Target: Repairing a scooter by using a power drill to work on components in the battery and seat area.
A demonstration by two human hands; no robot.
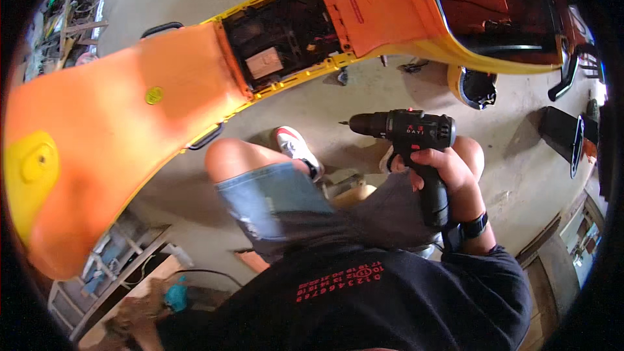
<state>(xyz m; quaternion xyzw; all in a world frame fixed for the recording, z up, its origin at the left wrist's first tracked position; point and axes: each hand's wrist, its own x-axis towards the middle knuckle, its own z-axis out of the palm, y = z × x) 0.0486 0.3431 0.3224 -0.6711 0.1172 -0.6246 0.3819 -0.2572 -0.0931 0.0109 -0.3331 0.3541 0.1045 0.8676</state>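
Observation:
My right hand [448, 168] is wrapped round the grip of a black cordless drill [406, 125], held level above my right knee, its bit pointing left. Down at the lower left, my left hand [140, 309] is stretched out to the side, low over a cluttered wooden surface [162, 268]. Motion blur hides its fingers and anything they may hold. A long orange and yellow vehicle body shell [195, 68] stretches across in front of me. In its middle is an open dark compartment [296, 29] with a small pale wooden piece [264, 63] in it.
Beyond the shell's right part lies a yellow and black part [476, 86] on the concrete floor [513, 107]. A black panel [560, 131] stands at the far right. Scrap and slats [71, 26] are piled at the far left. A metal frame [123, 273] stands beside my left arm.

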